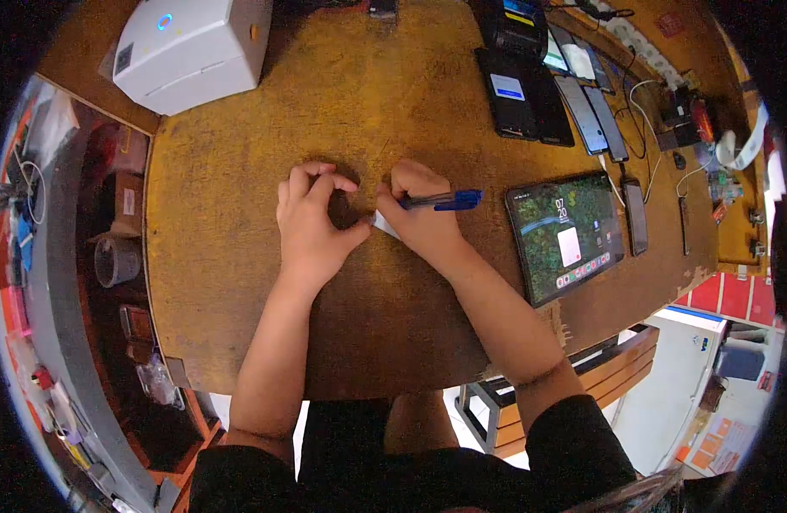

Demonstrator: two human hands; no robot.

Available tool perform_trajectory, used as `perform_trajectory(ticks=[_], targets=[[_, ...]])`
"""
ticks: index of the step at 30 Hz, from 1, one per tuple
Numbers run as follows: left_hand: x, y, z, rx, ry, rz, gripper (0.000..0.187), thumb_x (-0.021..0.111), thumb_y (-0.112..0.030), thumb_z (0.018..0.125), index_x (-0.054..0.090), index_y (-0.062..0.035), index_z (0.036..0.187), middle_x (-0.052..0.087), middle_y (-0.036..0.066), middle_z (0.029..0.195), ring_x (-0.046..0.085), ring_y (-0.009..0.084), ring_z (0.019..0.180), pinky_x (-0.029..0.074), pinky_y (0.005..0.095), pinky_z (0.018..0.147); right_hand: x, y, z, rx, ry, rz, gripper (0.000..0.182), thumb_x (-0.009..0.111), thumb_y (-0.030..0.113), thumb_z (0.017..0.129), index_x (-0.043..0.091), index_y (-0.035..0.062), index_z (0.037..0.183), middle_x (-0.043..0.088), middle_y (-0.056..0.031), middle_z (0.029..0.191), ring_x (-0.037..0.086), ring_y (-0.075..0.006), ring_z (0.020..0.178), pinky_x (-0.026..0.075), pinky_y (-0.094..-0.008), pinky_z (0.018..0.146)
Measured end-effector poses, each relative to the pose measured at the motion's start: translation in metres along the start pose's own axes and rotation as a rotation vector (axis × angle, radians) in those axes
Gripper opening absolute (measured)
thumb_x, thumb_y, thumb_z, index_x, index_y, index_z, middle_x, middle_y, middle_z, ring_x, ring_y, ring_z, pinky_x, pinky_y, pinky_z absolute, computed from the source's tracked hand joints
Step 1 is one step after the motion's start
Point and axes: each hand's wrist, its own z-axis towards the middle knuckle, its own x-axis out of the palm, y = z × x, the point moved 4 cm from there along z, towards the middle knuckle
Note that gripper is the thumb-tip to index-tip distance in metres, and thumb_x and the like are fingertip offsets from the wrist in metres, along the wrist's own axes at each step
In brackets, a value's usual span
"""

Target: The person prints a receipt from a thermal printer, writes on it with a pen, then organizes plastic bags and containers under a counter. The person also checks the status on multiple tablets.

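Over the middle of the wooden table (pixel 376 325), my right hand (pixel 423 214) is closed on a blue pen (pixel 458 201), whose capped end points to the right. A small white piece of paper (pixel 384 224) shows beneath that hand, mostly covered by it. My left hand (pixel 315 222) is just to the left, its fingers curved and apart from the thumb, with the thumb tip near the paper's left edge. Nothing shows between those fingers.
To the right lies a lit tablet (pixel 568 231), with a phone (pixel 635 216) beside it. Several phones and cables lie at the back right, near a black device (pixel 520 30). A white printer (pixel 192 53) stands at the back left. A wooden stool (pixel 573 389) is below the table edge.
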Motion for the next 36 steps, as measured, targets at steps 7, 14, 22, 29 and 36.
perform_trajectory(ticks=[7, 14, 22, 29, 36], targets=[[0.000, 0.000, 0.000, -0.007, 0.007, 0.001, 0.037, 0.072, -0.012, 0.051, 0.057, -0.0111, 0.085, 0.047, 0.009, 0.104, 0.043, 0.0295, 0.097, 0.037, 0.0378, 0.084, -0.001, 0.003, 0.001, -0.046, -0.014, 0.000, 0.026, 0.058, -0.001, 0.067, 0.033, 0.0010, 0.058, 0.033, -0.0093, 0.055, 0.036, -0.0204, 0.049, 0.030, -0.0323, 0.046], [0.000, 0.000, 0.000, 0.005, 0.006, -0.011, 0.037, 0.071, -0.011, 0.051, 0.058, -0.0102, 0.085, 0.047, 0.009, 0.103, 0.043, 0.0292, 0.096, 0.036, 0.0368, 0.084, -0.001, 0.004, 0.001, -0.048, -0.009, 0.022, 0.027, 0.058, -0.001, 0.067, 0.033, 0.0008, 0.058, 0.035, -0.0099, 0.055, 0.036, -0.0217, 0.049, 0.029, -0.0322, 0.045], [0.000, 0.001, -0.001, -0.001, -0.011, -0.017, 0.036, 0.071, -0.011, 0.051, 0.057, -0.0107, 0.085, 0.047, 0.009, 0.103, 0.042, 0.0291, 0.096, 0.036, 0.0371, 0.083, -0.002, 0.004, 0.000, -0.043, 0.022, -0.029, 0.018, 0.057, 0.002, 0.065, 0.040, 0.0003, 0.061, 0.041, -0.0131, 0.059, 0.044, -0.0295, 0.055, 0.036, -0.0374, 0.050], [0.000, 0.001, -0.002, 0.011, -0.017, -0.015, 0.036, 0.072, -0.012, 0.051, 0.057, -0.0106, 0.085, 0.047, 0.009, 0.102, 0.043, 0.0290, 0.096, 0.036, 0.0371, 0.083, -0.003, 0.008, 0.001, -0.076, 0.021, 0.013, 0.016, 0.056, -0.001, 0.064, 0.040, 0.0004, 0.063, 0.041, -0.0117, 0.060, 0.044, -0.0275, 0.057, 0.037, -0.0348, 0.052], [-0.003, -0.003, -0.002, -0.002, -0.003, -0.030, 0.035, 0.071, -0.009, 0.054, 0.058, -0.0087, 0.087, 0.048, 0.010, 0.105, 0.043, 0.0295, 0.098, 0.035, 0.0367, 0.086, -0.027, -0.034, -0.007, 0.149, -0.367, 0.195, 0.014, 0.056, 0.005, 0.075, 0.046, 0.0016, 0.067, 0.046, -0.0076, 0.060, 0.044, -0.0168, 0.057, 0.036, -0.0302, 0.053]])
